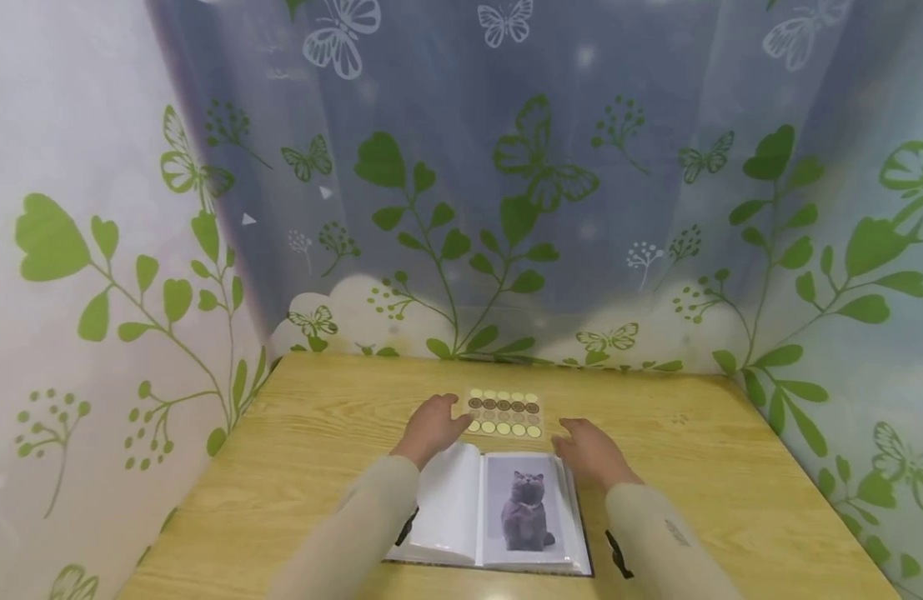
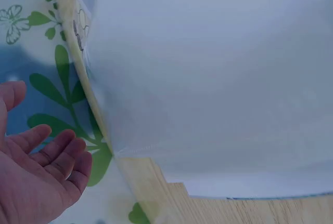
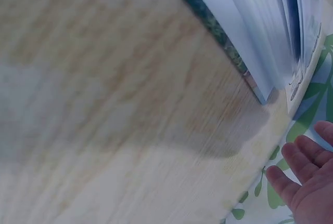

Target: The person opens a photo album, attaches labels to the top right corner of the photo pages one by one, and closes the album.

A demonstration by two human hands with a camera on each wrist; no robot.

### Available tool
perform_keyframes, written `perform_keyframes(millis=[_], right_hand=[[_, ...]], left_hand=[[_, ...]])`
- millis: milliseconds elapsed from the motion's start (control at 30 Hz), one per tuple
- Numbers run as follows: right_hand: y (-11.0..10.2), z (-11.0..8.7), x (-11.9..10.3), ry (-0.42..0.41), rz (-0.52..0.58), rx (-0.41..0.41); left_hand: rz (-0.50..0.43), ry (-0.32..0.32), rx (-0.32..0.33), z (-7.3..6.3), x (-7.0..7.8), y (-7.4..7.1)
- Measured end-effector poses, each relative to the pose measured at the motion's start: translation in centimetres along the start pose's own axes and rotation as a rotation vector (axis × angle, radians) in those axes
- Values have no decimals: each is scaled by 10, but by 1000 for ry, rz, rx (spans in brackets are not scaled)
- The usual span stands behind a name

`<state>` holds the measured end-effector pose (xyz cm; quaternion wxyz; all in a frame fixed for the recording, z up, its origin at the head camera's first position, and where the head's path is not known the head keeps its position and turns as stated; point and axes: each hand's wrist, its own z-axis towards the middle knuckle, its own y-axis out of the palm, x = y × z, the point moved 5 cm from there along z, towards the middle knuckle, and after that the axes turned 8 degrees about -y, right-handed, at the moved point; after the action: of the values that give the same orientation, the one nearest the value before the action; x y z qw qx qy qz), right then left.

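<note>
An open photo album [image 1: 448,512] lies on the table, its left page blank white and its right page showing a picture of a grey cat [image 1: 526,512]. Just beyond it is a sheet of round stickers [image 1: 505,412] in yellow and brown rows. My left hand [image 1: 433,427] is at the sheet's left edge, thumb reaching toward it. Its fingers look loosely bent and hold nothing in the left wrist view. Over the album's upper right corner is my right hand [image 1: 592,452], with relaxed fingers [image 3: 296,164] and nothing in them.
The wooden table [image 1: 318,442] extends on both sides of the album. Behind it and at both sides hangs a curtain [image 1: 461,167] printed with green leaves and butterflies. Both forearms, in light sleeves, reach in from the near edge.
</note>
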<state>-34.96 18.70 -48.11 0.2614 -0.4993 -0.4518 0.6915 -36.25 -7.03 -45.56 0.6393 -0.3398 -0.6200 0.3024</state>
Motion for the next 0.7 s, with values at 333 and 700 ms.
perform_keyframes(millis=[333,700], right_hand=[[5,31,3,29,-33,-27],[23,39,9,23,-50,-13]], left_hand=[[32,-88,33,20,-5,8],[74,-97,31,28,-14,35]])
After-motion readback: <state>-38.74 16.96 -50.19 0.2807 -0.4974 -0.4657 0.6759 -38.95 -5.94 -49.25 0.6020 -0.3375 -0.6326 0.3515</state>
